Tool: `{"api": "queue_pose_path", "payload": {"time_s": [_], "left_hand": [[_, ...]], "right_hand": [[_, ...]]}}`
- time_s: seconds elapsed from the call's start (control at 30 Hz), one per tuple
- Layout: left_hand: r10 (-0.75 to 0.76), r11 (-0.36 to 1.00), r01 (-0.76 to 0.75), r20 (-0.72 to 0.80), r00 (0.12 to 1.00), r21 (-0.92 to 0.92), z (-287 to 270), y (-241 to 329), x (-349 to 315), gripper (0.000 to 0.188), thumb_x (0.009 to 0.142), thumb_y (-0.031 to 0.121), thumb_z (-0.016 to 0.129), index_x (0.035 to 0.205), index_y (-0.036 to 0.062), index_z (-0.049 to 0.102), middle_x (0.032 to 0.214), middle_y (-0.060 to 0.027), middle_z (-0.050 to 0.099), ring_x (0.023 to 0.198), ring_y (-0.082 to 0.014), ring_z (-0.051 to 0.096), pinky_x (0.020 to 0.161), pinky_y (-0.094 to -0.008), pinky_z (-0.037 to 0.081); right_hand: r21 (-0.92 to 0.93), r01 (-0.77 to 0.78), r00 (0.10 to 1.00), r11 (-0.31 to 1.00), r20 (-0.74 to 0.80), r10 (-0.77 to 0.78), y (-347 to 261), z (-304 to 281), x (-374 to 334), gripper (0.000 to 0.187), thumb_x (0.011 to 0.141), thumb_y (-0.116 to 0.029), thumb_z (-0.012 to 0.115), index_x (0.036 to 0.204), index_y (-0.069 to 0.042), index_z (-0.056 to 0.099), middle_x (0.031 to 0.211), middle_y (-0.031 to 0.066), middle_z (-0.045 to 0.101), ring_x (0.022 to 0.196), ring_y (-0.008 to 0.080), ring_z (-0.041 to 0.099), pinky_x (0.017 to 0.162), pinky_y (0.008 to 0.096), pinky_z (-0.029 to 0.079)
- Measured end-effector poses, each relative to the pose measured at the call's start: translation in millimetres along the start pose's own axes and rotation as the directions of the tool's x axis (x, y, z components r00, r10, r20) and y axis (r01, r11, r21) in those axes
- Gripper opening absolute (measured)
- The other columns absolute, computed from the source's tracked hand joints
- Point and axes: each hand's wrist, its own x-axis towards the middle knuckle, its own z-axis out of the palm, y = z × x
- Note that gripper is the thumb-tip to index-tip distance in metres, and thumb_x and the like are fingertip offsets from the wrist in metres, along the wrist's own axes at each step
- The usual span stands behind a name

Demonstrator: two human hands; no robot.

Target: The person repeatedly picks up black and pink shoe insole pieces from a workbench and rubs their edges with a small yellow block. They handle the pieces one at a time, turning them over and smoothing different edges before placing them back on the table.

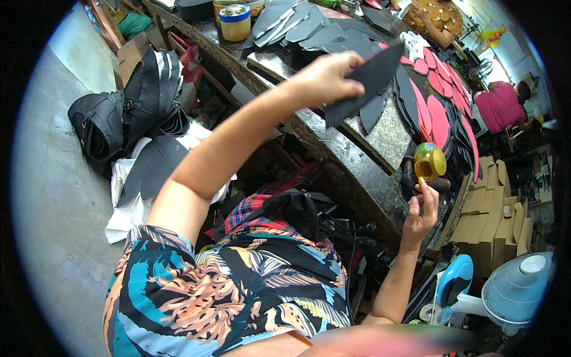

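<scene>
My left hand (331, 78) pinches a flat black pointed sheet piece (373, 80) between thumb and fingers, held above the bench. Motion blurs the edges of the piece. Below it, a pale speckled slab (389, 135) lies on the bench with a smaller dark cut piece (373, 112) at its edge. My right hand (421, 214) is raised at the bench edge, fingers apart and partly bent, with nothing visible in it. Its fingertips are just under a jar with a yellow lid (430, 162); whether they touch cannot be told.
Pink cut pieces (439, 116) and dark grey pieces (324, 35) cover the bench. A lidded tub (235, 22) stands at the far left. Bundled black shoe parts (137, 110) are beside my left arm. Cardboard boxes (485, 214) and a fan (516, 288) stand right. Other people work beyond.
</scene>
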Motion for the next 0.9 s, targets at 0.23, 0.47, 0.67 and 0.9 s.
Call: {"api": "queue_pose_path", "payload": {"time_s": [0.23, 0.47, 0.67, 0.9], "left_hand": [[0.023, 0.607, 0.013, -0.034, 0.999, 0.795, -77.7, 1.4, 90.0, 0.034, 0.083, 0.020, 0.068, 0.113, 0.0051, 0.066, 0.101, -0.0167, 0.065, 0.094, -0.0312, 0.063, 0.079, -0.0442, 0.052], [0.412, 0.455, -0.355, 0.160, 0.897, 0.817, 63.4, -3.6, 96.3, 0.022, 0.085, 0.012, 0.060, 0.105, 0.0066, 0.066, 0.112, -0.0157, 0.062, 0.110, -0.0332, 0.060, 0.089, -0.0421, 0.055], [0.306, 0.469, -0.580, 0.493, 0.814, 0.666, 143.8, -24.4, 101.1, 0.045, 0.081, 0.022, 0.067, 0.126, 0.0162, 0.061, 0.130, -0.0128, 0.057, 0.122, -0.0337, 0.054, 0.091, -0.0474, 0.053], [0.160, 0.477, -0.607, 0.616, 0.771, 0.636, 176.0, -34.8, 110.5, 0.036, 0.084, 0.019, 0.062, 0.117, 0.0058, 0.061, 0.110, -0.0127, 0.068, 0.090, -0.0332, 0.070, 0.073, -0.0429, 0.058]], "right_hand": [[-0.086, 0.070, 0.997, 0.994, -0.025, -0.072, 3.0, 3.1, 0.0, 0.045, 0.084, -0.001, 0.059, 0.129, -0.003, 0.061, 0.103, 0.0117, 0.062, 0.063, 0.0127, 0.054, 0.059, 0.0268, 0.047], [-0.109, 0.068, 0.996, 0.992, -0.046, -0.074, 5.5, 6.9, 0.7, 0.047, 0.088, -0.005, 0.060, 0.135, -0.005, 0.055, 0.100, 0.0124, 0.064, 0.064, 0.0135, 0.058, 0.057, 0.0272, 0.050], [-0.140, 0.057, 0.996, 0.989, -0.067, -0.066, 3.9, 8.9, 0.6, 0.049, 0.089, -0.006, 0.060, 0.137, -0.005, 0.053, 0.099, 0.0115, 0.064, 0.062, 0.0138, 0.057, 0.057, 0.0272, 0.050], [-0.103, 0.033, 0.995, 0.994, -0.092, -0.042, 2.7, 11.9, -1.5, 0.049, 0.089, -0.006, 0.059, 0.138, -0.004, 0.052, 0.098, 0.0118, 0.065, 0.063, 0.0137, 0.057, 0.059, 0.0270, 0.050]]}}
